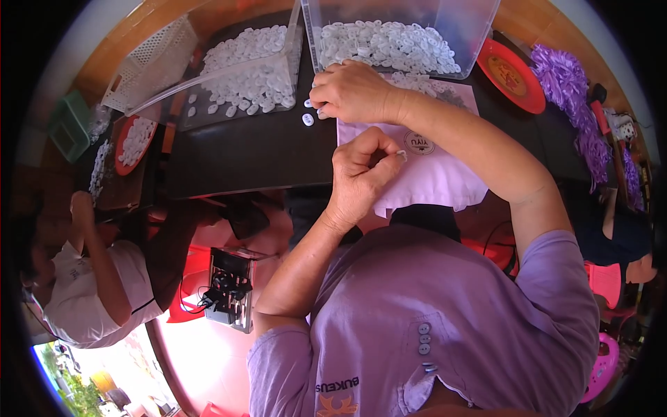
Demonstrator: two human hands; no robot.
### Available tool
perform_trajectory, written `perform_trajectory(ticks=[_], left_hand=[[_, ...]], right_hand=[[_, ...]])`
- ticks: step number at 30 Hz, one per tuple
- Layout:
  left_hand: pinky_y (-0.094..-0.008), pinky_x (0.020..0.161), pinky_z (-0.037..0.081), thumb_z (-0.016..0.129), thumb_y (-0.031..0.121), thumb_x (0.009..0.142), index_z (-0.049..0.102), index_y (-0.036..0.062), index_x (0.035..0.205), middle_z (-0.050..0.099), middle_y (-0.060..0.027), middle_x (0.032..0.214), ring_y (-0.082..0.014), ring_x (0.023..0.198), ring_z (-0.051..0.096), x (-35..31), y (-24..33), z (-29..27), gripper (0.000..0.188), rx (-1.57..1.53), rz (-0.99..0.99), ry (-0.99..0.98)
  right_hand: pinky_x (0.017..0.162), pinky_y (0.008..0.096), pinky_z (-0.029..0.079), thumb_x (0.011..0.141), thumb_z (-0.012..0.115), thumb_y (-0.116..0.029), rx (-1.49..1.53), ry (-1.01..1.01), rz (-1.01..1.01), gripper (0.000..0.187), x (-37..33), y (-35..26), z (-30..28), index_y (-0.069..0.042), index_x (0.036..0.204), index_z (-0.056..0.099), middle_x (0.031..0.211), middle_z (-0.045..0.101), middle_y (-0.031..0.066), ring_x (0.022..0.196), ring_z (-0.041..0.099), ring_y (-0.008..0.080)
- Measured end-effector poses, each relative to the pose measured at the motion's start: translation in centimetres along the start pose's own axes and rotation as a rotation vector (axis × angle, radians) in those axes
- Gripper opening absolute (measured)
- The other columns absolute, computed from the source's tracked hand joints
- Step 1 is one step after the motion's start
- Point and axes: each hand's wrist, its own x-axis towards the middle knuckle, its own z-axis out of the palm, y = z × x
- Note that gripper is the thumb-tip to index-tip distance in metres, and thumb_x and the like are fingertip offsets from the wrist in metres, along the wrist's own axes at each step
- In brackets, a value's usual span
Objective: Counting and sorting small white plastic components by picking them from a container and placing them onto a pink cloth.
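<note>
My left hand (363, 170) is closed in a pinch above the pink cloth (455, 184). A small whitish piece (402, 155) shows at its thumb and fingertip; its exact shape is too small to tell. Farther off, my right hand (356, 92) reaches across with bent fingers pressed together, low over the dark table at the cloth's left edge. Whatever its fingertips hold, if anything, is hard to make out. Just left of them lie a few white oval pieces (308, 120) with dark print.
Beyond my hands stands a clear plastic bin (479, 21) of white oval pieces. Another clear bin (167, 94) lies left, pieces spilling out. Right are a red plate (535, 97) and purple tinsel strands (566, 83). A person in white (104, 292) sits left at a red dish (124, 168).
</note>
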Motion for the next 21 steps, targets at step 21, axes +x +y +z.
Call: perform_trajectory(ticks=[21], left_hand=[[-0.0233, 0.045, 0.037, 0.057, -0.001, 0.084, 0.058, -0.0022, 0.086, 0.060, -0.0082, 0.070, -0.0124, 0.053, 0.053, 0.5, 1.0, 0.3, 0.002, -0.363, -0.062, 0.376]], right_hand=[[0.068, 0.0297, 0.046, 0.079, 0.062, -0.005, 0.506, 0.273, 0.233, 0.010, -3.7, 2.1, -3.9, -0.001, 0.087, 0.058, 0.081, 0.059, 0.0053, 0.074, 0.058, 0.0165]])
